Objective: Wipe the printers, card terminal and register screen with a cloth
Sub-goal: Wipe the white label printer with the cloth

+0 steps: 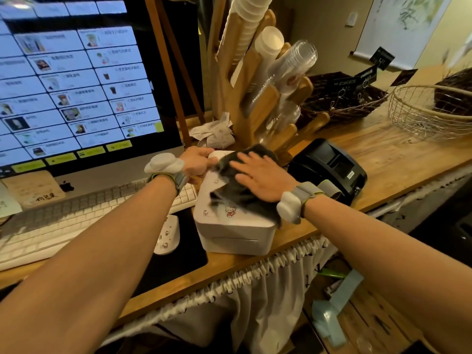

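A white label printer with cartoon stickers sits at the counter's front edge. A dark grey cloth lies spread over its top. My right hand presses flat on the cloth with fingers straight. My left hand grips the printer's far left corner, fingers curled around it. A black receipt printer stands just to the right. The register screen fills the upper left, lit with a menu grid. No card terminal is in view.
A white keyboard and white mouse lie left of the white printer. A wooden cup holder with stacked cups stands behind it. A wicker basket and wire basket sit at the back right.
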`<state>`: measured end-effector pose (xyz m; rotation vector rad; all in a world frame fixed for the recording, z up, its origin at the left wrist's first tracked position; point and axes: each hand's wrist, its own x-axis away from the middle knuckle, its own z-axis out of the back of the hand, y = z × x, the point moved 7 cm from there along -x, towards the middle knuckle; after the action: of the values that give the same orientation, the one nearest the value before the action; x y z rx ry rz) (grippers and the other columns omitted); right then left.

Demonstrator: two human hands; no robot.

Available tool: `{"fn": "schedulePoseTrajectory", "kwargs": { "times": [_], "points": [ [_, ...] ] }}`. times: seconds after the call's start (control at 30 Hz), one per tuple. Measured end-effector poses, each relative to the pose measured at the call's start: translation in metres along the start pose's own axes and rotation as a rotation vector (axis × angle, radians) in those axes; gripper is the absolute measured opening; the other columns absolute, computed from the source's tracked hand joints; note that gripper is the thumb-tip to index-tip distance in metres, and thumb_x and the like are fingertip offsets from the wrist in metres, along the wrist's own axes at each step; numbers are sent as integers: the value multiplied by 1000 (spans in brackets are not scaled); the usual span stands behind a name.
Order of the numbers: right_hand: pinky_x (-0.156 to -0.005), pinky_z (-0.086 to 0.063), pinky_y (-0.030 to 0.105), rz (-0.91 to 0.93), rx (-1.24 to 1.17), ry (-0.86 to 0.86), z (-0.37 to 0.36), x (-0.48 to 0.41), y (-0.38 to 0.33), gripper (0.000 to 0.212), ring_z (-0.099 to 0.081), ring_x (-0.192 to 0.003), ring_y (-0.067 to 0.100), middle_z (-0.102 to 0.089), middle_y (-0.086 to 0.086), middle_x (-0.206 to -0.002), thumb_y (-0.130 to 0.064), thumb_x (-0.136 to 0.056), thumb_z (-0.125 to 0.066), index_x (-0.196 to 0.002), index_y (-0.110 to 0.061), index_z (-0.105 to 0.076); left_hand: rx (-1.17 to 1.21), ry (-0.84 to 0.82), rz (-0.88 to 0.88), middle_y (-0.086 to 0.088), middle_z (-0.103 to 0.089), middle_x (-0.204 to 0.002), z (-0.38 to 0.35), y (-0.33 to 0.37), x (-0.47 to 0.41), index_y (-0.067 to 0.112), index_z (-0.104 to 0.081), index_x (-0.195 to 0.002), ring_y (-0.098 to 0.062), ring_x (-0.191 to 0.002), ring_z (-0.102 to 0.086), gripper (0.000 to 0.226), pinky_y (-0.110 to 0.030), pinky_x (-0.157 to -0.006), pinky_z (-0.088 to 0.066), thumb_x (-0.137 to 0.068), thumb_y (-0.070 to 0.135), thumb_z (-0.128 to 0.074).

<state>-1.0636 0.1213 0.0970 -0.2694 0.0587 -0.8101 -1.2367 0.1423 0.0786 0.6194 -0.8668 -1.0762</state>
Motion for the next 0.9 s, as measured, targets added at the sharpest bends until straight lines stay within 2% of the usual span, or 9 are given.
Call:
{"fn": "schedulePoseTrajectory", "kwargs": {
  "times": [0.13, 0.23, 0.3, 0.47, 0.57, 0.63, 0.77, 0.83, 0.9],
  "points": [
    [-117, -5, 34, -296, -411, 100, -6, 11, 47, 52, -2, -146, 19, -2, -4, -159, -44, -100, -28, -149, -31, -13, 6, 20, 11, 1, -59, -80, 0, -3, 0, 32, -45, -140, -13, -66, -48, 46, -25, -54, -41, -95, 29, -54],
    [-106, -18, 21, -447, -1076, 329, -34, 34, 49, 56, -22, -142, 19, -20, -4, -155, -43, -98, -35, -148, -33, -13, 30, 27, 15, 2, -60, -78, -1, -6, -2, 33, -49, -137, -13, -64, -49, 42, -24, -49, -40, -95, 29, -53],
    [-105, -26, 25, -540, -1298, 413, -43, 34, 49, 55, -35, -136, 22, -31, -1, -151, -45, -97, -38, -147, -33, -19, 41, 26, 6, 2, -61, -77, -2, -5, -1, 33, -54, -133, -14, -62, -50, 37, -23, -47, -38, -96, 29, -53],
    [-109, -31, 26, -536, -1316, 499, -23, 14, 57, 44, -35, -136, 21, -37, 2, -148, -30, -100, -38, -143, -23, -34, 41, 16, 14, 0, -64, -88, -2, -4, -3, 36, -55, -129, -14, -70, -52, 34, -24, -53, -40, -96, 29, -52],
    [-84, -47, 22, -606, -1461, 420, -50, 31, 52, 45, -54, -114, 24, -53, 8, -134, -39, -98, -40, -134, -14, -48, 25, 18, 13, 3, -65, -82, -1, -3, -1, 37, -56, -128, -13, -67, -55, 33, -23, -49, -42, -97, 29, -51],
    [-92, -42, 28, -676, -1480, 439, -49, 35, 54, 45, -54, -114, 28, -54, 14, -133, -37, -98, -40, -130, -7, -51, 18, 15, 12, 2, -62, -76, -3, -3, 0, 36, -55, -129, -13, -62, -53, 33, -21, -43, -41, -97, 29, -51],
    [-106, -35, 25, -548, -1355, 475, -29, 30, 56, 45, -50, -124, 18, -51, 6, -137, -26, -100, -39, -143, -12, -35, 6, 14, -3, 3, -57, -66, -2, -1, 0, 40, -56, -124, -13, -57, -49, 30, -20, -41, -39, -97, 27, -51],
    [-78, -46, 7, -628, -1328, 481, -51, 37, 60, 31, -66, -78, -6, -66, 2, -101, -11, -102, -31, -126, -2, -48, -6, 22, -23, 6, -60, -65, -2, -1, 0, 43, -57, -113, -12, -56, -52, 24, -23, -46, -42, -97, 27, -51],
    [-55, -41, 1, -711, -1476, 428, -59, 44, 54, 32, -60, -57, -11, -55, 10, -95, -2, -101, -27, -120, 13, -49, -3, 21, -31, 5, -62, -69, -2, 0, -1, 45, -56, -106, -13, -58, -54, 20, -25, -50, -43, -97, 27, -51]
  ]
}}
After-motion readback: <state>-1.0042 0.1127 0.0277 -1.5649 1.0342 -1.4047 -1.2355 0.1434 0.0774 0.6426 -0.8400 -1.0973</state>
